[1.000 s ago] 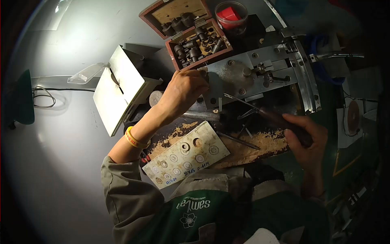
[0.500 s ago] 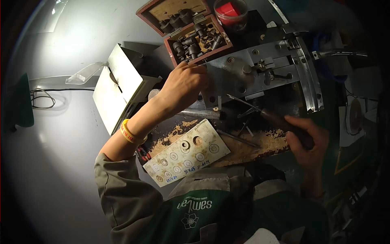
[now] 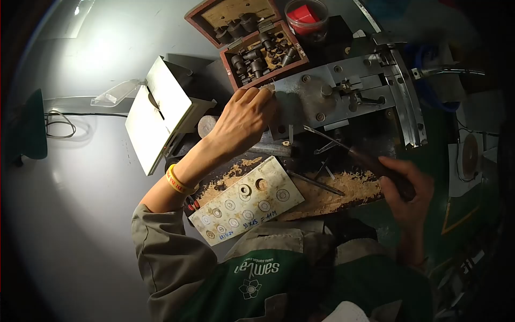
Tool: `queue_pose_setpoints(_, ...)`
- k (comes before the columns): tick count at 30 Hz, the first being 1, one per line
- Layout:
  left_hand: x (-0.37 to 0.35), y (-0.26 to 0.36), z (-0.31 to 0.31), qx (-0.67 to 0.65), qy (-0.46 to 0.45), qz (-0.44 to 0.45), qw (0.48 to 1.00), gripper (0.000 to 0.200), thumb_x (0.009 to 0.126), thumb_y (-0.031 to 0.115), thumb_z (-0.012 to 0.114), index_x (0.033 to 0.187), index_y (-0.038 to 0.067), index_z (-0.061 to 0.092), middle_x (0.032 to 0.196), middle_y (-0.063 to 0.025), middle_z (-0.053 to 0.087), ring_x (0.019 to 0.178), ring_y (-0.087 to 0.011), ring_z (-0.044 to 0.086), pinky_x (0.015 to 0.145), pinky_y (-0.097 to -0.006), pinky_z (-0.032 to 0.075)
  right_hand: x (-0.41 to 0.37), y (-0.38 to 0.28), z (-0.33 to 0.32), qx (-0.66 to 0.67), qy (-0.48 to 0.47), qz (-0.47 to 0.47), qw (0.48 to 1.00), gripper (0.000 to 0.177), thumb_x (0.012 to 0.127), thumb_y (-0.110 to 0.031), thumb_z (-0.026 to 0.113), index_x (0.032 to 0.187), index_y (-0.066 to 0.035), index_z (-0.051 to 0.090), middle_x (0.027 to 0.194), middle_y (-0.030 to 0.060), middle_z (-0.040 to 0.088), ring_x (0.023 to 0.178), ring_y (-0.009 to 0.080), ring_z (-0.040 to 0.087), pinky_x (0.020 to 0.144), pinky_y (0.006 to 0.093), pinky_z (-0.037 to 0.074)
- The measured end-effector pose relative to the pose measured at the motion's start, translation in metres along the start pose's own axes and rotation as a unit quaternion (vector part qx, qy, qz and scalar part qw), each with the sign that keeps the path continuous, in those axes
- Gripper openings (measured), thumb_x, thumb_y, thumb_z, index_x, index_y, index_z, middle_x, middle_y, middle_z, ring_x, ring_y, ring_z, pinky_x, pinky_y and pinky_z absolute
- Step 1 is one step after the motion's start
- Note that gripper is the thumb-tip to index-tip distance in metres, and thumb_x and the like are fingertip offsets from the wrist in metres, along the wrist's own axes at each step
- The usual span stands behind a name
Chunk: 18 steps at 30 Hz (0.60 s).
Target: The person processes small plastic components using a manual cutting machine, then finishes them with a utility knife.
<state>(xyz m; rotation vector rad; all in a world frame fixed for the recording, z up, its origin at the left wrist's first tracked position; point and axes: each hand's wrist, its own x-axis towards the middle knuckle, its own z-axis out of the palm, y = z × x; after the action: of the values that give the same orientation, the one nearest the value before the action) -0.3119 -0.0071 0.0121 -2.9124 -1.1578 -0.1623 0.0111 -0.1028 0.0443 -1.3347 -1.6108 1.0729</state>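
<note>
Left hand edging nearer metal plate, fingertips pinching its edge — right hand wrapping pick: probably stiff, light, best held by handle.

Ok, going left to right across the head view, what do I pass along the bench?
In order: coiled cable → white slotted block → left hand at the plate's edge → metal jig → right hand, gripping a dark-handled tool.
</note>
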Motion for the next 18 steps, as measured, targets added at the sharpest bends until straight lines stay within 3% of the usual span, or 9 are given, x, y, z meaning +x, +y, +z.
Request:
queue_pose_setpoints(7,-0.001,0.002,-0.001,0.019,0.002,0.010,1.000,0.009,0.082,0.006,0.060,0.090,0.002,0.057,0.091,-0.0091,0.052,0.087,-0.0243,0.055,0.078,-0.0370,0.046,-0.001,0.000,-0.004,-0.008,-0.002,-0.014,1.000,0.028,0.077,0.000,0.069,0.105,0.002,0.069,0.086,0.0097,0.071,0.072,0.0091,0.066,0.062,0.0192,0.049)
queue_pose_setpoints(10,-0.002,0.003,-0.005,0.038,-0.056,-0.007,0.998,0.026,0.084,0.013,0.060,0.103,-0.004,0.064,0.112,-0.0135,0.054,0.101,-0.0237,0.054,0.089,-0.0370,0.045,-0.002,0.000,-0.005,-0.004,-0.005,0.004,1.000,0.027,0.078,0.000,0.068,0.105,0.002,0.068,0.086,0.0098,0.071,0.072,0.0091,0.066,0.062,0.0193,0.049)
queue_pose_setpoints(13,-0.001,0.004,-0.016,0.041,-0.090,-0.031,0.995,0.026,0.085,0.013,0.060,0.104,-0.005,0.064,0.112,-0.0128,0.054,0.101,-0.0237,0.054,0.089,-0.0372,0.046,-0.001,0.002,-0.005,-0.004,-0.005,-0.010,1.000,0.027,0.078,0.001,0.068,0.105,0.002,0.068,0.085,0.0087,0.071,0.071,0.0081,0.066,0.061,0.0188,0.049)
queue_pose_setpoints(16,-0.004,0.003,-0.014,0.040,-0.062,-0.017,0.997,0.027,0.085,0.012,0.060,0.106,-0.004,0.064,0.110,-0.0115,0.055,0.102,-0.0235,0.054,0.089,-0.0369,0.046,0.000,-0.002,-0.004,0.000,-0.014,0.010,1.000,0.027,0.078,0.001,0.068,0.105,0.002,0.069,0.084,0.0078,0.071,0.071,0.0069,0.065,0.061,0.0180,0.049)
queue_pose_setpoints(18,-0.003,0.004,-0.012,0.027,-0.014,-0.008,1.000,0.017,0.083,0.006,0.058,0.098,-0.001,0.059,0.095,-0.0102,0.051,0.089,-0.0238,0.054,0.081,-0.0370,0.046,0.000,-0.001,-0.004,-0.004,-0.010,0.008,1.000,0.027,0.078,0.001,0.068,0.105,0.001,0.069,0.082,0.0070,0.070,0.070,0.0063,0.064,0.060,0.0175,0.048)
